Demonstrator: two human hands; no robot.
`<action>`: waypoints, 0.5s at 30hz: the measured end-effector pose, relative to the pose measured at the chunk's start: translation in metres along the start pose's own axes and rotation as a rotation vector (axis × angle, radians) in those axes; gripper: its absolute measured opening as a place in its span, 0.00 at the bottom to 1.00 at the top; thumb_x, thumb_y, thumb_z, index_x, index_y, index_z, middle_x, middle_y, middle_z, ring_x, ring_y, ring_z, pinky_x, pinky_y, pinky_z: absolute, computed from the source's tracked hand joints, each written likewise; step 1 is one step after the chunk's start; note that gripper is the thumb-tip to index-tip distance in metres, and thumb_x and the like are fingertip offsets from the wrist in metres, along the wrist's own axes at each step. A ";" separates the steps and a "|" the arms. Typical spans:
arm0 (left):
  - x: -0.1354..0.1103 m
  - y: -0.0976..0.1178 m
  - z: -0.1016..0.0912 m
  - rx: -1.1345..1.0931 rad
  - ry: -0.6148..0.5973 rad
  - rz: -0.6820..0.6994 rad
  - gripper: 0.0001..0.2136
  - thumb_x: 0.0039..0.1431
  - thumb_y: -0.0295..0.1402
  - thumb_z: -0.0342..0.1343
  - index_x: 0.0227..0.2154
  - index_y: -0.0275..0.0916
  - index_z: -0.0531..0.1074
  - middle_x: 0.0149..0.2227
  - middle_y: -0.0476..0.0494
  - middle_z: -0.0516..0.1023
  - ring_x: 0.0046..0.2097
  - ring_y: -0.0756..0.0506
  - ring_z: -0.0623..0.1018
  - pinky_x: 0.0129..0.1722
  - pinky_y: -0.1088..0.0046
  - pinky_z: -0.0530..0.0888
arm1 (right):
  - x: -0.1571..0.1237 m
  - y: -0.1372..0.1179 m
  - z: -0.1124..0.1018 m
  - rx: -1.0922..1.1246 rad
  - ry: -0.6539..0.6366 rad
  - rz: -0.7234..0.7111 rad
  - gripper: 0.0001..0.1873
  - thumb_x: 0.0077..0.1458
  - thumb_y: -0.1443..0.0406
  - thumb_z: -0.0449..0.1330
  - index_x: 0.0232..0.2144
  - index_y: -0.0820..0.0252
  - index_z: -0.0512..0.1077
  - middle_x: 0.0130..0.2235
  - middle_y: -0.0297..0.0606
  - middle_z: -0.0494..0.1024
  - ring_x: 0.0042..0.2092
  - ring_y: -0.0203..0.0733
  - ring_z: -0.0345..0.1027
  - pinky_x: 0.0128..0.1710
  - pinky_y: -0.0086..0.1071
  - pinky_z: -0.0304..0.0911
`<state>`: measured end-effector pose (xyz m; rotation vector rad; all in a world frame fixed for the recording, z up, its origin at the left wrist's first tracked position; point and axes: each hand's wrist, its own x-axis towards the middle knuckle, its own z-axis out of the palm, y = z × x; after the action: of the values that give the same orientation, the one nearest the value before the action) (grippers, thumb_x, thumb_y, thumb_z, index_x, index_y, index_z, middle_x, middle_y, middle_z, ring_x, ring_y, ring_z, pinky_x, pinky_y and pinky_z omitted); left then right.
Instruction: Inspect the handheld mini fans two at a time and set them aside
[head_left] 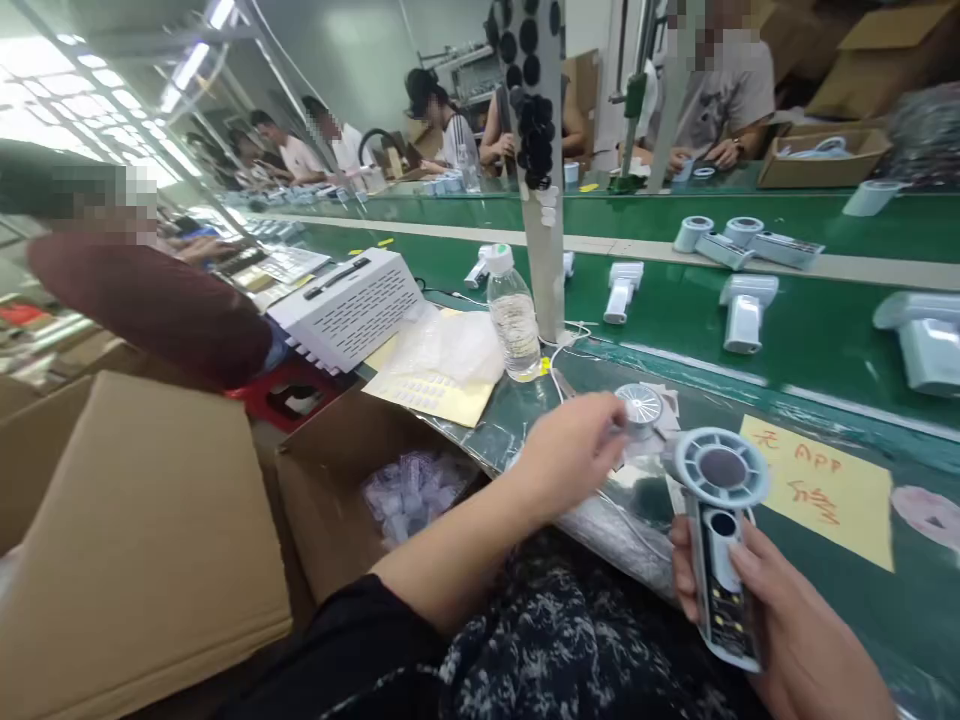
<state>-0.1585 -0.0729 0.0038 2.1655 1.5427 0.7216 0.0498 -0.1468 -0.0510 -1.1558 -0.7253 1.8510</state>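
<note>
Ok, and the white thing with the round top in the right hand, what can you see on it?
It looks like a small handheld fan in white and grey plastic. Its round head has a grey ring around a dark disc; the long handle has a round hole and a dark panel with small bright spots. It tilts head up, held in the right hand above a green workbench.

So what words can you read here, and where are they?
"APP": handwritten on the yellow note.
The other handwriting on that note: too messy to read for sure.
The sheet of little labels: too small to read.
</note>
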 end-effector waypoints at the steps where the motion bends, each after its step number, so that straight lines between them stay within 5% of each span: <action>1: 0.004 -0.016 -0.011 0.041 0.061 -0.084 0.02 0.61 0.28 0.56 0.36 0.41 0.70 0.34 0.47 0.75 0.35 0.47 0.74 0.39 0.69 0.73 | 0.002 -0.002 -0.004 -0.015 0.008 0.002 0.20 0.53 0.50 0.65 0.40 0.58 0.77 0.31 0.41 0.76 0.29 0.44 0.68 0.26 0.34 0.70; 6: 0.008 -0.117 -0.082 0.327 0.362 -0.469 0.08 0.59 0.22 0.48 0.33 0.40 0.70 0.39 0.41 0.76 0.46 0.41 0.75 0.49 0.60 0.71 | 0.007 -0.015 -0.018 -0.045 0.251 -0.056 0.21 0.43 0.51 0.70 0.36 0.57 0.77 0.30 0.41 0.77 0.25 0.42 0.67 0.20 0.33 0.69; 9: -0.002 -0.167 -0.115 0.386 0.418 -0.578 0.09 0.56 0.20 0.48 0.31 0.38 0.70 0.39 0.40 0.74 0.51 0.38 0.73 0.52 0.56 0.69 | 0.010 -0.022 -0.022 -0.012 0.410 -0.082 0.20 0.42 0.51 0.70 0.35 0.55 0.76 0.29 0.38 0.75 0.25 0.40 0.66 0.19 0.30 0.68; 15: -0.008 -0.206 -0.141 0.384 0.384 -0.605 0.05 0.56 0.28 0.54 0.25 0.39 0.67 0.29 0.47 0.72 0.41 0.42 0.75 0.45 0.65 0.71 | 0.013 -0.023 -0.021 0.013 0.370 -0.093 0.23 0.43 0.50 0.70 0.39 0.55 0.75 0.32 0.38 0.76 0.25 0.39 0.65 0.18 0.31 0.69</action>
<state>-0.4006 -0.0125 -0.0052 1.6736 2.5542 0.6916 0.0732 -0.1232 -0.0464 -1.3834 -0.5434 1.5050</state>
